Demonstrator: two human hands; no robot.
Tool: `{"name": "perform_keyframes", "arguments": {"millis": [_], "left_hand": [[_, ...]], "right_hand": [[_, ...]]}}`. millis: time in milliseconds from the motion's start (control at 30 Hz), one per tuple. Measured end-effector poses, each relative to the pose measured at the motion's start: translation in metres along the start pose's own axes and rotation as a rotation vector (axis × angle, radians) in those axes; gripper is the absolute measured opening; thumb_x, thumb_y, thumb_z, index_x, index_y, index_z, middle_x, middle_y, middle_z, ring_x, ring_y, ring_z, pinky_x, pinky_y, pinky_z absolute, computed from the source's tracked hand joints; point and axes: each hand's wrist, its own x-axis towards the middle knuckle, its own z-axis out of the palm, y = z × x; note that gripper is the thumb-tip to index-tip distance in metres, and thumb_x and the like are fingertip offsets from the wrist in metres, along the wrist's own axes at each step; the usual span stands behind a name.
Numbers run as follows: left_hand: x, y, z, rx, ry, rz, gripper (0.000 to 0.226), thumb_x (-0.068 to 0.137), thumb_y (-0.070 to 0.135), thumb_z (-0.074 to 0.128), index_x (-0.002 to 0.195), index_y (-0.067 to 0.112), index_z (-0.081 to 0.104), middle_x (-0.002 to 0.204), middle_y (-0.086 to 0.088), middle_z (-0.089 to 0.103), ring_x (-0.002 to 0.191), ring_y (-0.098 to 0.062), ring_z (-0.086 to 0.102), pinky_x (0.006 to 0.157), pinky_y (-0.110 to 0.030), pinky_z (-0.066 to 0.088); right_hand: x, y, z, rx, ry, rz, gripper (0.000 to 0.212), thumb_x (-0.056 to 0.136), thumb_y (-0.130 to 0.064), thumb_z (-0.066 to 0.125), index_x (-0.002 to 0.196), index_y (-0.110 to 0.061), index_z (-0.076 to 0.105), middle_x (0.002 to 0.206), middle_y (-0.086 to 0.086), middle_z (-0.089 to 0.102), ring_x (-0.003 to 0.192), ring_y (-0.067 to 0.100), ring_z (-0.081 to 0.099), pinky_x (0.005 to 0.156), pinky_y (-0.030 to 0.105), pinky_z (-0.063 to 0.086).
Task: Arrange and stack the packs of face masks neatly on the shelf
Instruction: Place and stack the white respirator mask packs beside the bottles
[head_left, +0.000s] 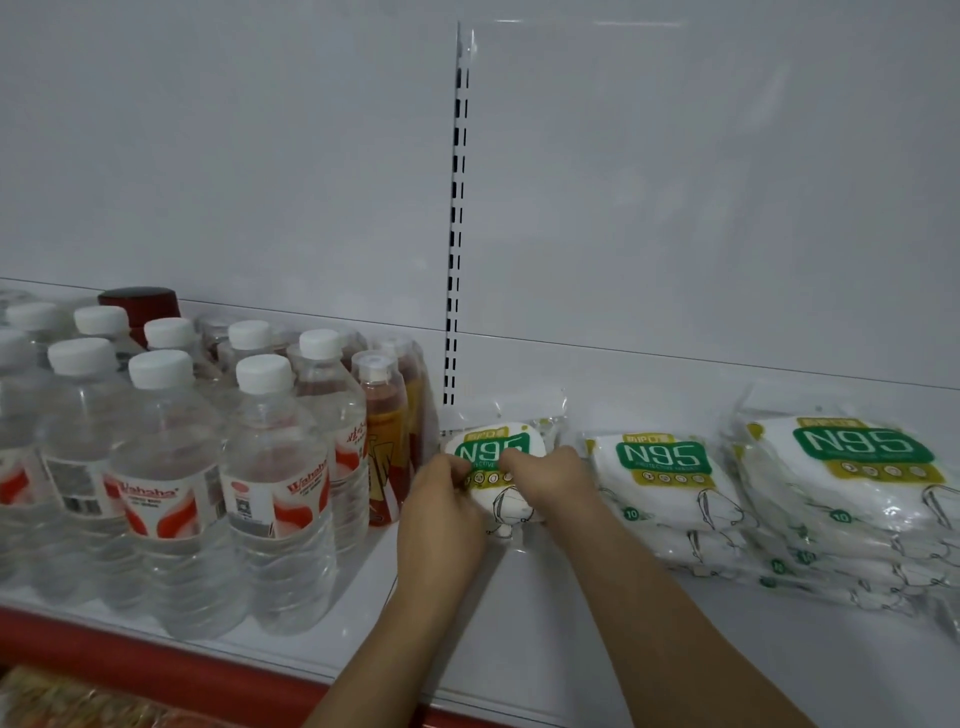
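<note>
Mask pack (493, 467), left hand (441, 512), right hand (553, 475) gripping

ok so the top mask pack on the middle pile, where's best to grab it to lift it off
Probably by its two short side edges, coming from the front. The top mask pack lies flat, label up, on the middle pile, soft and bulging in slippery film, so a pinch on the middle would likely slide. Both hands, left hand and right hand, are now on the pack by the bottles.

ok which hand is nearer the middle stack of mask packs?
Right. The right hand grips the pack by the bottles, next to the middle stack. The left hand holds that pack's far side.
</note>
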Motion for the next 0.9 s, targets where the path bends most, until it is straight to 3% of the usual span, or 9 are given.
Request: {"name": "perform_keyframes", "arguments": {"millis": [100, 200, 267, 333, 433, 500, 633, 700, 900], "left_hand": [[-0.001, 0.0, 0.001, -0.034, 0.019, 0.01, 0.031, 0.094, -0.001, 0.051, 0.119, 0.014, 0.061, 0.122, -0.001, 0.062, 0.099, -0.008, 0.053, 0.074, -0.008, 0.039], [-0.005, 0.002, 0.003, -0.081, 0.103, 0.027, 0.031, 0.101, 0.009, 0.049, 0.13, 0.015, 0.055, 0.13, -0.002, 0.057, 0.111, -0.012, 0.052, 0.094, -0.028, 0.048], [-0.009, 0.01, 0.002, -0.104, 0.175, 0.05, 0.038, 0.105, 0.017, 0.044, 0.143, 0.013, 0.045, 0.142, -0.002, 0.048, 0.126, -0.013, 0.044, 0.104, -0.026, 0.037], [-0.012, 0.019, 0.002, -0.225, 0.138, -0.035, 0.05, 0.107, 0.032, 0.04, 0.153, 0.016, 0.032, 0.153, 0.001, 0.04, 0.14, -0.014, 0.036, 0.11, -0.025, 0.027], [-0.005, 0.033, 0.0, -0.73, -0.189, -0.407, 0.048, 0.103, 0.05, 0.043, 0.141, 0.022, 0.053, 0.129, 0.002, 0.067, 0.117, -0.019, 0.065, 0.098, -0.038, 0.052], [-0.003, 0.036, 0.001, -0.936, -0.34, -0.487, 0.041, 0.099, 0.042, 0.057, 0.125, 0.013, 0.067, 0.109, -0.01, 0.076, 0.101, -0.03, 0.074, 0.084, -0.044, 0.061], [-0.005, 0.036, 0.002, -1.017, -0.194, -0.451, 0.029, 0.094, 0.025, 0.068, 0.115, 0.004, 0.068, 0.1, -0.014, 0.078, 0.088, -0.03, 0.075, 0.062, -0.033, 0.058], [-0.006, 0.036, 0.0, -1.129, -0.166, -0.44, 0.028, 0.096, 0.02, 0.065, 0.121, 0.007, 0.067, 0.105, -0.012, 0.077, 0.095, -0.031, 0.075, 0.063, -0.034, 0.059], [-0.004, 0.047, -0.002, -1.145, -0.176, -0.348, 0.033, 0.096, 0.009, 0.061, 0.127, 0.02, 0.063, 0.11, -0.01, 0.076, 0.099, -0.031, 0.074, 0.083, -0.049, 0.059]], "right_hand": [[-0.007, -0.004, -0.005, -0.098, 0.044, -0.091, 0.043, 0.082, -0.037, 0.067, 0.108, -0.006, 0.054, 0.095, 0.006, 0.062, 0.086, 0.024, 0.061, 0.066, 0.03, 0.044], [-0.022, -0.014, -0.023, -0.125, 0.114, -0.283, 0.043, 0.087, -0.036, 0.067, 0.11, -0.004, 0.049, 0.089, 0.002, 0.057, 0.078, 0.019, 0.056, 0.061, 0.029, 0.038], [-0.034, -0.018, -0.048, -0.086, 0.162, -0.361, 0.036, 0.088, -0.035, 0.068, 0.103, -0.01, 0.048, 0.079, -0.006, 0.052, 0.067, 0.008, 0.049, 0.053, 0.025, 0.034], [-0.043, -0.017, -0.073, 0.027, 0.175, -0.361, 0.031, 0.087, -0.037, 0.07, 0.1, -0.015, 0.051, 0.083, -0.005, 0.056, 0.07, 0.009, 0.054, 0.055, 0.027, 0.038], [-0.049, -0.003, -0.099, 0.272, 0.061, -0.297, 0.023, 0.087, -0.036, 0.069, 0.1, -0.021, 0.059, 0.094, -0.001, 0.068, 0.085, 0.018, 0.065, 0.063, 0.032, 0.048], [-0.052, 0.01, -0.107, 0.342, 0.01, -0.27, 0.021, 0.088, -0.036, 0.068, 0.103, -0.022, 0.063, 0.098, -0.001, 0.071, 0.09, 0.019, 0.068, 0.067, 0.033, 0.049], [-0.05, 0.024, -0.13, 0.452, 0.134, -0.246, 0.019, 0.089, -0.03, 0.069, 0.104, -0.018, 0.066, 0.098, 0.006, 0.073, 0.089, 0.025, 0.07, 0.076, 0.042, 0.056], [-0.048, 0.026, -0.147, 0.555, 0.24, -0.23, 0.02, 0.087, -0.029, 0.071, 0.104, -0.018, 0.067, 0.099, 0.008, 0.074, 0.088, 0.028, 0.072, 0.08, 0.047, 0.056], [-0.057, 0.018, -0.182, 0.498, 0.392, -0.337, 0.018, 0.089, -0.029, 0.07, 0.104, -0.02, 0.063, 0.091, -0.003, 0.07, 0.074, 0.014, 0.068, 0.058, 0.029, 0.047]]}}
